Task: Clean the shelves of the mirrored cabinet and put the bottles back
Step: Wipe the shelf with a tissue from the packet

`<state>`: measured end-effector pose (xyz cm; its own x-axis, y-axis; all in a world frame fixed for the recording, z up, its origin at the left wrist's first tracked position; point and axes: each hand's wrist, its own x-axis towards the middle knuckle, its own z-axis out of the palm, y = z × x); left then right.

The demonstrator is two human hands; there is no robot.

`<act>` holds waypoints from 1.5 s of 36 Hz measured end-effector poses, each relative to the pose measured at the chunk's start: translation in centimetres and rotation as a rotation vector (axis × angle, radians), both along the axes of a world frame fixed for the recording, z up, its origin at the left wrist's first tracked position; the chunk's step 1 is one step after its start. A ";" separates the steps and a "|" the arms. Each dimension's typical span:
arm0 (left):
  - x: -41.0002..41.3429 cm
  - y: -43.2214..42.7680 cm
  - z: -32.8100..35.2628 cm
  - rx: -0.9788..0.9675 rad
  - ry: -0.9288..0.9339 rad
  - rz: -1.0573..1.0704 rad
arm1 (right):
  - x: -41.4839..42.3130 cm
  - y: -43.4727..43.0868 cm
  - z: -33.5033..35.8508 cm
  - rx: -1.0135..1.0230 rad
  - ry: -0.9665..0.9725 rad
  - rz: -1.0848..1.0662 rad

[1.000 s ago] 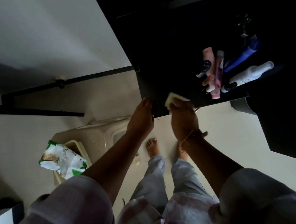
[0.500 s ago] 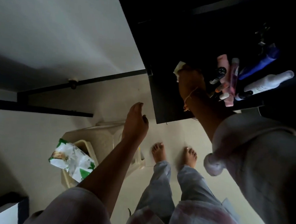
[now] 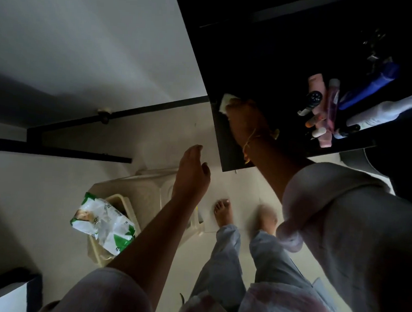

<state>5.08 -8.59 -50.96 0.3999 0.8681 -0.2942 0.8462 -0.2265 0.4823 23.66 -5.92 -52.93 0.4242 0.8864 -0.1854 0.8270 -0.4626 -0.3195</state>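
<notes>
On the dark cabinet shelf, our right hand grips a pale wipe; left hand hovers, fingers relaxed. Wiping underway; next, we judge, clearing under the bottles.

Left hand open, fingers straight; right hand curled, arm outstretched.

A dark, nearly black cabinet shelf lies in deep shadow. Near its left edge a pale folded wipe sits against the surface, mostly covered by the right hand holding it. Toward the right end cluster a pink tube, a slim magenta tube, a blue tube, a white bottle and a small black-capped vial.
</notes>
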 end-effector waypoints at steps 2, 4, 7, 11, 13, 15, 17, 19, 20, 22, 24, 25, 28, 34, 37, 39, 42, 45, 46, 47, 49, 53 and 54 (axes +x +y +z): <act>0.1 -0.1 0.1 0.002 0.003 -0.021 | 1.9 -0.7 -0.4 0.040 -0.068 -0.144; 0.2 -0.1 0.2 -0.006 0.002 -0.027 | 3.4 -1.0 -0.5 0.021 -0.097 -0.201; 0.6 -0.3 0.5 -0.002 0.007 -0.057 | 3.2 -1.1 -0.7 -0.051 0.000 -0.210; 1.0 -0.8 0.5 -0.015 0.009 -0.091 | -0.1 -2.6 -0.4 -0.096 0.031 -0.064; 1.2 -1.1 0.6 -0.028 -0.005 -0.100 | -2.0 -4.1 0.2 -0.102 0.083 0.053; 1.5 -1.3 0.8 -0.026 -0.031 -0.107 | -3.6 -6.0 0.7 -0.065 0.083 0.117; 2.0 -1.6 1.0 -0.036 -0.057 -0.097 | -4.5 -8.2 -0.1 -0.028 0.064 0.190; 2.6 -1.8 1.2 -0.033 -0.077 -0.111 | -4.9 -10.4 -0.7 -0.028 0.021 0.286; 2.9 -1.8 1.2 -0.028 -0.085 -0.131 | -4.7 -11.4 -1.0 -0.031 0.002 0.300; 3.5 -2.0 1.3 -0.009 -0.086 -0.190 | -3.7 -13.0 -1.7 -0.044 -0.045 0.215; 4.1 -2.1 1.2 0.001 -0.064 -0.250 | -2.4 -13.9 -2.0 -0.061 -0.089 0.150; 4.3 -2.2 1.0 0.002 -0.048 -0.271 | -1.6 -14.2 -1.8 -0.029 -0.122 0.107; 4.7 -2.4 0.5 -0.007 0.024 -0.313 | 0.8 -13.6 -0.9 -0.006 -0.221 0.011; 4.7 -2.2 -0.1 -0.008 0.112 -0.383 | 3.5 -9.8 1.3 -0.177 -0.306 -0.062; 4.6 -2.0 -0.3 -0.012 0.140 -0.413 | 4.2 -7.6 1.5 -0.173 -0.253 -0.066; 4.6 -2.0 -0.3 -0.015 0.150 -0.425 | 3.9 -6.8 1.8 -0.219 -0.311 -0.023; 4.6 -2.0 -0.3 -0.040 0.157 -0.427 | 3.3 -7.4 1.9 -0.248 -0.457 0.124; 4.8 -2.0 -0.1 -0.052 0.155 -0.416 | 2.4 -9.6 1.4 -0.259 -0.500 0.247; 4.9 -2.0 0.1 -0.060 0.154 -0.411 | 2.1 -10.3 1.6 -0.239 -0.479 0.241; 5.0 -2.0 0.2 -0.070 0.150 -0.406 | 1.8 -11.0 1.7 -0.192 -0.455 0.227; 5.1 -2.0 0.6 -0.094 0.148 -0.396 | 1.2 -12.6 1.6 -0.065 -0.309 0.201; 5.0 -2.0 1.2 -0.173 0.143 -0.405 | 0.1 -14.9 1.8 0.056 0.076 0.193; 4.9 -2.1 1.5 -0.190 0.130 -0.404 | 0.0 -15.1 2.2 0.017 0.161 0.169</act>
<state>9.96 -10.67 -49.51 0.6441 0.5763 -0.5030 0.7647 -0.4682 0.4427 23.65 -20.99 -50.77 0.2356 0.9459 -0.2230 0.8302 -0.3152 -0.4598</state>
